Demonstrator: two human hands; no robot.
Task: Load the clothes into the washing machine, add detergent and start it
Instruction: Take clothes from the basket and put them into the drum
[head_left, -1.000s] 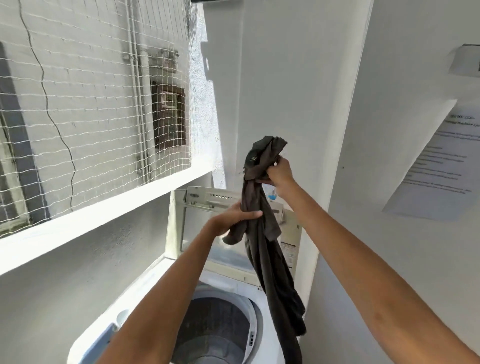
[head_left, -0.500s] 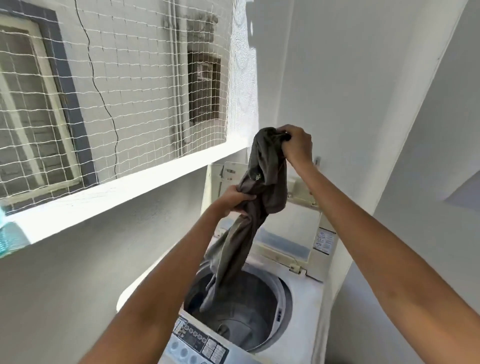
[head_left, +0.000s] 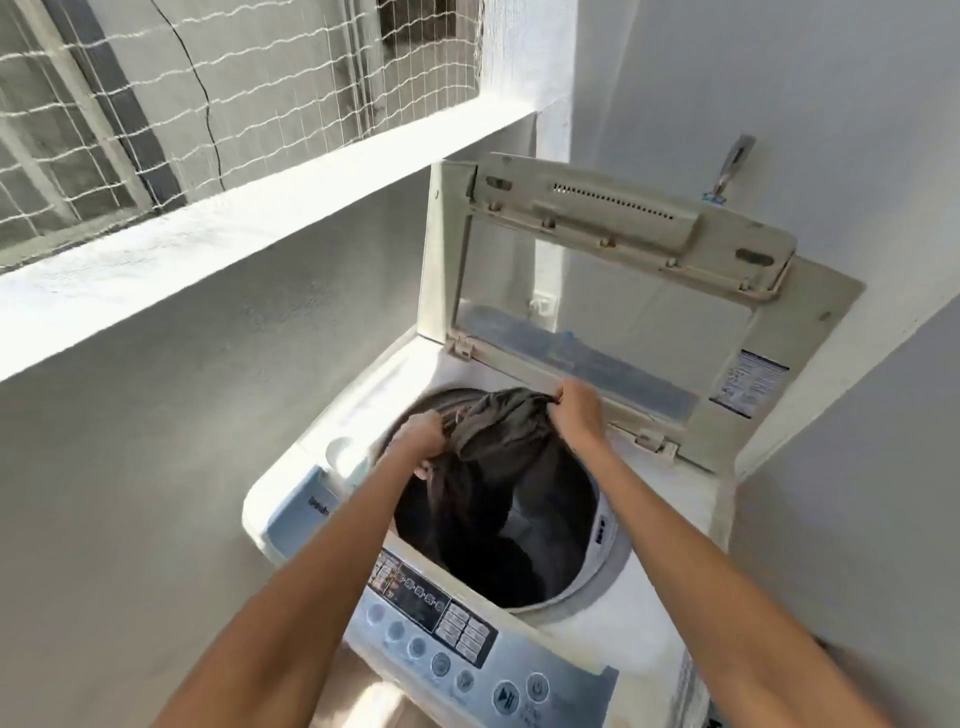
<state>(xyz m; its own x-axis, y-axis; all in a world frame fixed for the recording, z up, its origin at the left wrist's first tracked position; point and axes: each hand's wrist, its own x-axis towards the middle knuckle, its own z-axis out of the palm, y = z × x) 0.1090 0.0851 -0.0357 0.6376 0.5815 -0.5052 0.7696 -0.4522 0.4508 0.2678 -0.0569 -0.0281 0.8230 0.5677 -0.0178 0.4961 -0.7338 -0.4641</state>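
A white top-loading washing machine (head_left: 670, 525) stands in the corner with its lid (head_left: 613, 244) raised upright. A dark grey garment (head_left: 498, 441) hangs into the round drum opening (head_left: 592, 582), most of it down inside. My left hand (head_left: 423, 439) grips the garment's left edge at the drum's far left rim. My right hand (head_left: 579, 410) holds its top edge at the far rim, near the lid hinge. More dark cloth lies low in the drum. The control panel (head_left: 457, 649) with round buttons runs along the near edge.
A grey wall and a bright white ledge (head_left: 218, 234) run along the left, with netting (head_left: 208, 88) above. A metal tap (head_left: 730, 166) sticks out of the wall behind the lid. White walls close in on the right. A small compartment (head_left: 345, 457) sits at the machine's left.
Both hands have dropped from chest height to the drum rim, lowering the garment into the drum. My view has tilted down onto the machine.
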